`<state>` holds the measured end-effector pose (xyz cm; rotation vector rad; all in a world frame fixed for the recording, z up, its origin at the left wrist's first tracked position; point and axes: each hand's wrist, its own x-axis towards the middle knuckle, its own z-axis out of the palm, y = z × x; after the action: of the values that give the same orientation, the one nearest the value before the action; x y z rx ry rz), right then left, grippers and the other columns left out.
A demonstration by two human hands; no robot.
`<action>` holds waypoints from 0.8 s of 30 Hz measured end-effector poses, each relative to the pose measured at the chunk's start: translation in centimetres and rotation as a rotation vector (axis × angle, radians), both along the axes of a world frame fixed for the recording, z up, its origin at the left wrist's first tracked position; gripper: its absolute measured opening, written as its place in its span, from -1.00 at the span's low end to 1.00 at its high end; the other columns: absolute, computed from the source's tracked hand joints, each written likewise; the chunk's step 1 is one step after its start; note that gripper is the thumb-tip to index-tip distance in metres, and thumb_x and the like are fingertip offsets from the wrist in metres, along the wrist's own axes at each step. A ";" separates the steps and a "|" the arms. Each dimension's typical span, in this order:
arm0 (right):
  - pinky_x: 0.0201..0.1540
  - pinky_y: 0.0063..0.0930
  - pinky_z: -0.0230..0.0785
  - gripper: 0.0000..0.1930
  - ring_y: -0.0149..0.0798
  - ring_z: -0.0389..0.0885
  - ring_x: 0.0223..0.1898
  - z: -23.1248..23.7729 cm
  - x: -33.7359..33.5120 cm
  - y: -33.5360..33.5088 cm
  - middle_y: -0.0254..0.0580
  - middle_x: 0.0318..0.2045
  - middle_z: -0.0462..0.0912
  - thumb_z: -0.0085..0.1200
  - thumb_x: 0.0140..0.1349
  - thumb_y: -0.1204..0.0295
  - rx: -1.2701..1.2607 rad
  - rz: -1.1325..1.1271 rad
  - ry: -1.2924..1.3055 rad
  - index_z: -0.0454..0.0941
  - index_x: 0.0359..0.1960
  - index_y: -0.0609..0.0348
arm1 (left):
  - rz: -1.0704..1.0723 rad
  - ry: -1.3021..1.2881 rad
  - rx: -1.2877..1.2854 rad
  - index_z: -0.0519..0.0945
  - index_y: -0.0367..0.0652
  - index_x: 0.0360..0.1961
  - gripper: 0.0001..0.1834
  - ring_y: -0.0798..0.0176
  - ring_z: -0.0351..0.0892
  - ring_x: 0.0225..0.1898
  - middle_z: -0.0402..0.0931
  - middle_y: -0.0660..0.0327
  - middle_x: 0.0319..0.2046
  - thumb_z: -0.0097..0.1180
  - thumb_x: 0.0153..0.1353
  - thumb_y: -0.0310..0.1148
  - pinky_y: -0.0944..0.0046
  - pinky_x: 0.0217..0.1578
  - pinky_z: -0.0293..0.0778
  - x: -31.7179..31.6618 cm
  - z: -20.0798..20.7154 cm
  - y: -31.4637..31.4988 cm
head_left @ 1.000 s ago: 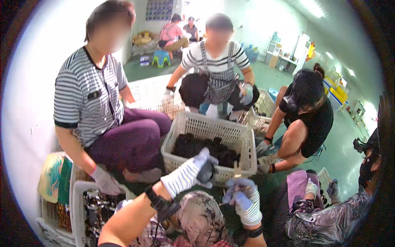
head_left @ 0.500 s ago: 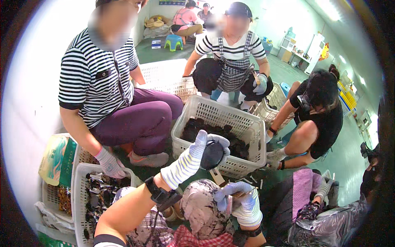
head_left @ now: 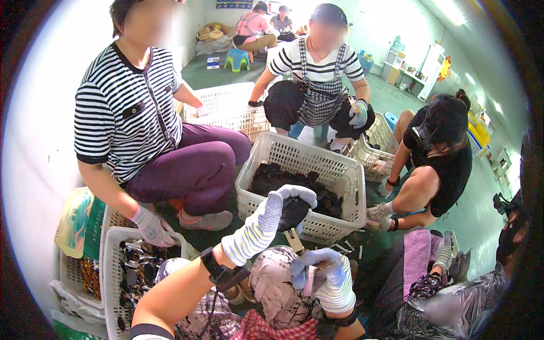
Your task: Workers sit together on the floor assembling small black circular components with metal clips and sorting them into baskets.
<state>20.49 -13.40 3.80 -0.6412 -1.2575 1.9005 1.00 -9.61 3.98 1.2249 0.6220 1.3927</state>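
Observation:
My left hand [head_left: 258, 222], in a white glove with blue and yellow stripes, is raised in the middle. Its fingers and thumb are closed on a black round disc [head_left: 293, 214]. My right hand [head_left: 326, 275], in a matching glove, is lower and to the right, above my patterned knee. Its bent fingers hold a small pale stick-like piece [head_left: 310, 281], whose kind I cannot make out. Just beyond the hands is a white plastic crate [head_left: 345, 229] with many dark pieces [head_left: 277, 177] in it. A pale wooden block [head_left: 294, 240] shows between the crate and my knee.
A second white crate [head_left: 109, 277] with black and shiny pieces stands at the lower left, near a co-worker's gloved hand [head_left: 152, 226]. Co-workers sit on the left, opposite and on the right. Small light bits [head_left: 345, 247] lie on the floor by the middle crate.
The disc in my left hand has tilted, and its face shows less. My right hand has turned slightly, bringing the pale piece into clearer view. The co-worker on the left leans farther left.

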 end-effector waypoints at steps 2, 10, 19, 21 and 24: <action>-0.40 -0.60 0.36 -0.21 -0.40 0.57 -0.45 0.1 -0.2 0.3 -0.10 -0.34 0.67 0.13 0.02 -0.29 0.010 0.022 0.002 0.61 -0.23 0.40 | 0.005 0.020 -0.006 0.49 -0.18 0.01 -0.04 0.44 0.43 -0.21 0.48 0.25 -0.15 -0.39 0.12 0.54 0.39 -0.18 0.42 -0.3 0.3 0.1; -0.18 -0.61 0.32 -0.38 -0.43 0.54 -0.32 -0.1 -1.2 4.9 -0.16 -0.24 0.63 0.18 0.13 -0.13 0.002 0.215 0.087 0.61 -0.20 0.33 | 0.039 0.156 0.019 0.52 -0.17 -0.02 -0.01 0.44 0.41 -0.20 0.47 0.27 -0.17 -0.45 0.11 0.56 0.38 -0.20 0.41 -1.7 1.1 1.8; -0.10 -0.50 0.34 -0.50 -0.44 0.55 -0.34 2.0 -2.5 7.6 -0.20 -0.43 0.66 0.07 0.25 -0.02 -0.056 0.262 -0.228 0.61 -0.33 0.30 | 0.192 0.310 0.013 0.57 -0.26 -0.16 0.12 0.30 0.49 -0.10 0.53 0.18 -0.19 -0.64 0.04 0.62 0.27 0.05 0.33 -1.2 1.2 2.5; -0.25 -0.59 0.27 -0.52 -0.52 0.46 -0.38 2.1 -2.9 8.2 -0.37 -0.45 0.60 0.07 0.26 -0.06 -0.108 0.268 -0.248 0.61 -0.37 0.19 | 0.202 0.348 0.057 0.57 -0.29 -0.16 0.10 0.29 0.49 -0.09 0.52 0.17 -0.20 -0.61 0.07 0.61 0.27 0.05 0.33 -1.4 1.3 2.6; -0.27 -0.57 0.27 -0.57 -0.50 0.46 -0.41 1.3 -3.1 8.7 -0.37 -0.47 0.60 0.03 0.31 0.02 -0.104 0.284 -0.144 0.62 -0.40 0.18 | 0.206 0.400 0.100 0.57 -0.31 -0.16 0.09 0.27 0.48 -0.08 0.52 0.16 -0.20 -0.57 0.09 0.59 0.26 0.04 0.33 -1.5 1.0 2.5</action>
<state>17.39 -4.68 5.11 -0.6935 -1.4084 2.1965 -0.49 -7.07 4.94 1.5729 0.9877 1.3676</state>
